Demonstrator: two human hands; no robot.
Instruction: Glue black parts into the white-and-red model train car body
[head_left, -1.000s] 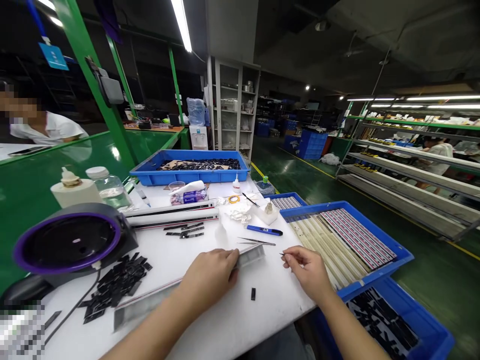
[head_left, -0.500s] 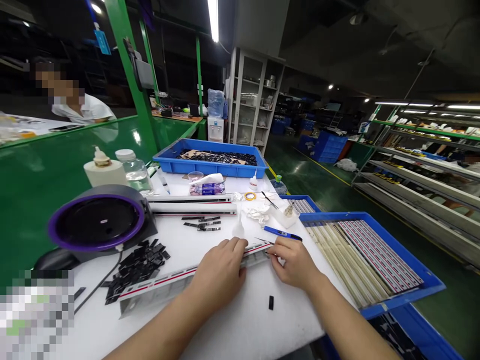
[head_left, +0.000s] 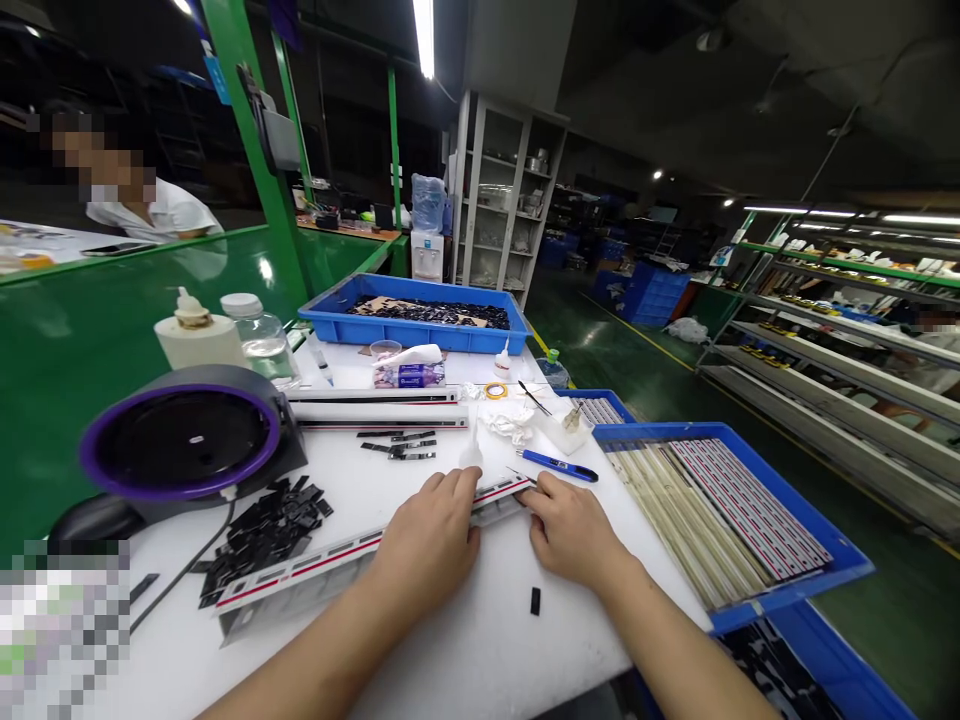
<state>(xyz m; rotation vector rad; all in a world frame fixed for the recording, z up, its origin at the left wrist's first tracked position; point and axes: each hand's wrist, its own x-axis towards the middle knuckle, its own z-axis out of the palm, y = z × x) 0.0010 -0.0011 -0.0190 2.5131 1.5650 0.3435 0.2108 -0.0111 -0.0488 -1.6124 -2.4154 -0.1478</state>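
Observation:
A long white model train car shell [head_left: 300, 568] with a red stripe and window openings lies slanted across the white table. My left hand [head_left: 431, 535] wraps over its middle, fingers on top and thumb on the near side. At its right end is my right hand [head_left: 570, 525], fingertips pinched against the shell; whatever sits between them is hidden. A single small black strip [head_left: 535, 601] lies on the table below the right hand. Left of the shell is a heap of black pieces [head_left: 277, 530]. Just behind the left fingers stands a small white squeeze bottle [head_left: 472, 450].
A blue knife-like tool [head_left: 556, 465] and crumpled tissue [head_left: 510, 428] lie beyond my hands. More train shells [head_left: 375, 422] rest behind. A round fan-like device [head_left: 187, 440] stands left. Blue trays [head_left: 780, 600] flank the table's right edge; another blue bin [head_left: 412, 333] is at the back.
The whole view has shifted slightly, so most things sit a little further left. My right fingers have closed in more on the shell's end; my left hand keeps its hold.

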